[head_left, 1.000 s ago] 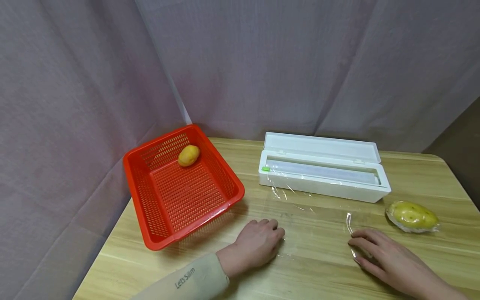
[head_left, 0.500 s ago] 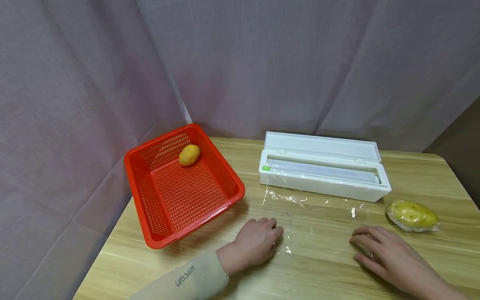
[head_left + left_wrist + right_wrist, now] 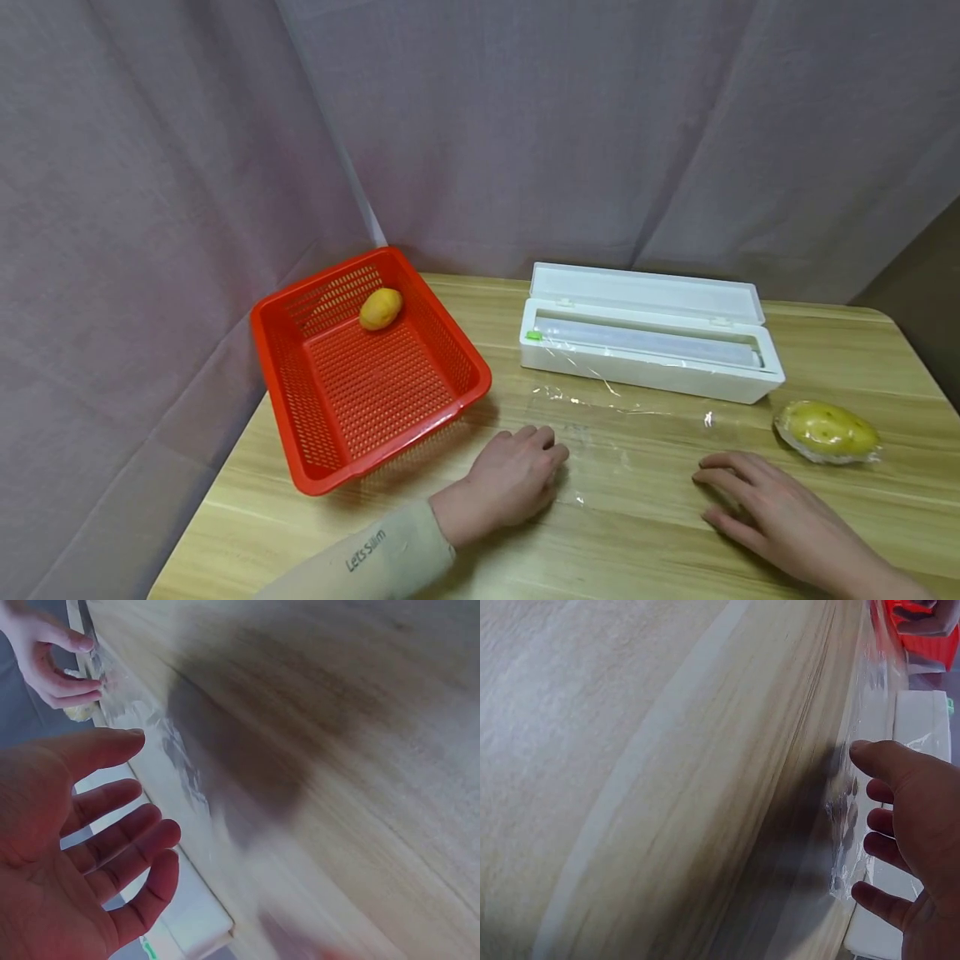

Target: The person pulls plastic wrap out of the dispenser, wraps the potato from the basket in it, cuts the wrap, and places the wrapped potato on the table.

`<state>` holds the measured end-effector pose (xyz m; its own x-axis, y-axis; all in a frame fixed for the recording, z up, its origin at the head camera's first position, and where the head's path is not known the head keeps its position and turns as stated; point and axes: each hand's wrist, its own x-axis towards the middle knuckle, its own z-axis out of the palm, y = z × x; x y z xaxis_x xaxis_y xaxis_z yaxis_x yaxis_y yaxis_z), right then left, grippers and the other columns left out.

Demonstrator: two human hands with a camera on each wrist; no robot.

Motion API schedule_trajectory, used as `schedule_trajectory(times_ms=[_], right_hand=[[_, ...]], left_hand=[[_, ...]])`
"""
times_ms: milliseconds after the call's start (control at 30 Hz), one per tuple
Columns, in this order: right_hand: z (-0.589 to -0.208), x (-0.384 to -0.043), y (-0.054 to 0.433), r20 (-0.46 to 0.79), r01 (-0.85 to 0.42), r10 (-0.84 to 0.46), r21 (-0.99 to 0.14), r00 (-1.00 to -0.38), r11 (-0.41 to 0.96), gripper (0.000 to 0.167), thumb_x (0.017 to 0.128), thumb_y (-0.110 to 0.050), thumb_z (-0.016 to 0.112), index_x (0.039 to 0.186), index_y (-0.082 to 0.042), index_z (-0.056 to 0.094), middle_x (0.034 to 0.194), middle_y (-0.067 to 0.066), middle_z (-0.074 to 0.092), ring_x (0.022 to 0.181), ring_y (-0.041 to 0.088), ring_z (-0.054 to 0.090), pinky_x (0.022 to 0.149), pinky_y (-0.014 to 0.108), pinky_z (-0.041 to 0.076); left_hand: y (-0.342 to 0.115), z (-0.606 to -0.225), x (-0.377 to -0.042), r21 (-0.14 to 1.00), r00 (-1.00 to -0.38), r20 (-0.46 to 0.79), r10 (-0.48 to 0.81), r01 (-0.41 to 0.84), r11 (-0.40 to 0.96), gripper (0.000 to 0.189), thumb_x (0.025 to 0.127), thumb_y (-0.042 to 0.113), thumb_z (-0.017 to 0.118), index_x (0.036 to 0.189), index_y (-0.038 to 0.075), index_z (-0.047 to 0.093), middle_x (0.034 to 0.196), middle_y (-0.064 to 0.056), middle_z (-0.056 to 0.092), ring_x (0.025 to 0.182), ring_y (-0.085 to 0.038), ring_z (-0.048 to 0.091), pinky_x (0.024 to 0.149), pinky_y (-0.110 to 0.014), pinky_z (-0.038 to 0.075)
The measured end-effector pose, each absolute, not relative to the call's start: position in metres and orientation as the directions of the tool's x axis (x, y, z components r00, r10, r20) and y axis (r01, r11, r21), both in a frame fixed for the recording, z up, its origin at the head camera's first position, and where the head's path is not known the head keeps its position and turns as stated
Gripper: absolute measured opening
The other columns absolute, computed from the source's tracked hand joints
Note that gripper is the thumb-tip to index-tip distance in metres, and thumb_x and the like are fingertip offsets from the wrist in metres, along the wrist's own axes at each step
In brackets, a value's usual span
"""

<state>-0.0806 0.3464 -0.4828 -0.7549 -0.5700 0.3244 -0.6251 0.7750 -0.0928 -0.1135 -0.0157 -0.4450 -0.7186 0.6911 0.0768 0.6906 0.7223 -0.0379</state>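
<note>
A sheet of clear cling film (image 3: 600,446) lies on the table, in front of a long white dispenser box (image 3: 645,375) with its lid up and a roll inside. My left hand (image 3: 513,479) is at the film's left edge, its fingers loosely bent. In the left wrist view, nothing shows between the thumb and fingers of that left hand (image 3: 90,840). My right hand (image 3: 772,508) hovers low over the film's right side, thumb apart from the fingers. In the right wrist view the film (image 3: 844,832) lies just beyond the fingertips; whether they touch it I cannot tell.
A red plastic basket (image 3: 427,417) stands at the left with one yellow, potato-like oval (image 3: 380,309) in its far corner. Near the table's right side rests a similar yellow oval in clear film (image 3: 828,432). Grey curtains (image 3: 525,133) hang behind the table.
The film's right edge, which glinted upright by my right fingertips, has dropped away from them. Glints along the film have shifted as it settles. Both hands stay nearly in place.
</note>
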Motion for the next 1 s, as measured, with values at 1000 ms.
schedule_trajectory(times_ms=[1000], right_hand=[[-0.485, -0.078, 0.348, 0.352, -0.635, -0.567, -0.111, -0.745, 0.765, 0.051, 0.075, -0.034, 0.096, 0.119, -0.018, 0.078, 0.124, -0.007, 0.068, 0.111, 0.019, 0.063, 0.106, 0.011, 0.026]], left_hand=[[-0.032, -0.385, -0.120, -0.035, -0.724, 0.050, 0.688, 0.687, 0.725, 0.037, 0.092, 0.040, 0.080, 0.122, 0.021, 0.071, 0.111, 0.004, 0.067, 0.096, -0.015, 0.066, 0.071, -0.030, 0.053]])
